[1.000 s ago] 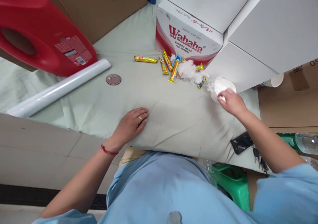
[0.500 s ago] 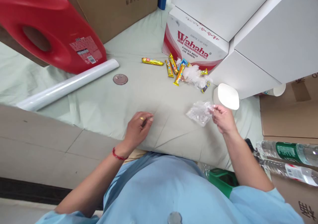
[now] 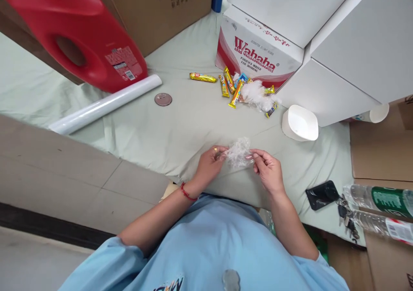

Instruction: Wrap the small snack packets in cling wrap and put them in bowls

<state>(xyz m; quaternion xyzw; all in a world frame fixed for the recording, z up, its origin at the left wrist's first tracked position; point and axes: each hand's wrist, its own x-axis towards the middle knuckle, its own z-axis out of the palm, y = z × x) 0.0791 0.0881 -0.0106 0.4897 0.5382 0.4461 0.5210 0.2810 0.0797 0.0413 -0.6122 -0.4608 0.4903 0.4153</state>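
In front of my body I hold a crinkled clear plastic cover (image 3: pixel 239 153) between my two hands, just above the cloth. My left hand (image 3: pixel 211 164), with a ring and a red bracelet, pinches its left side. The fingers of my right hand (image 3: pixel 268 170) are closed on its right side. Beyond the right hand stands a white bowl (image 3: pixel 301 125), open side up. A heap of similar thin crinkly plastic (image 3: pixel 256 95) lies farther back, among several yellow-wrapped snack sticks (image 3: pixel 237 94).
A Wahaha carton (image 3: pixel 254 54) and white boxes stand behind. To the left are a red jug (image 3: pixel 97 46), a white roll (image 3: pixel 106 104) and a round brown disc (image 3: pixel 163 99). At right lie a black phone (image 3: pixel 318 195), keys (image 3: pixel 346 218) and plastic bottles (image 3: pixel 383 200).
My right hand has brought the plastic cover leftward to the middle. My left hand has moved right and now grips its other side. The view has shifted slightly.
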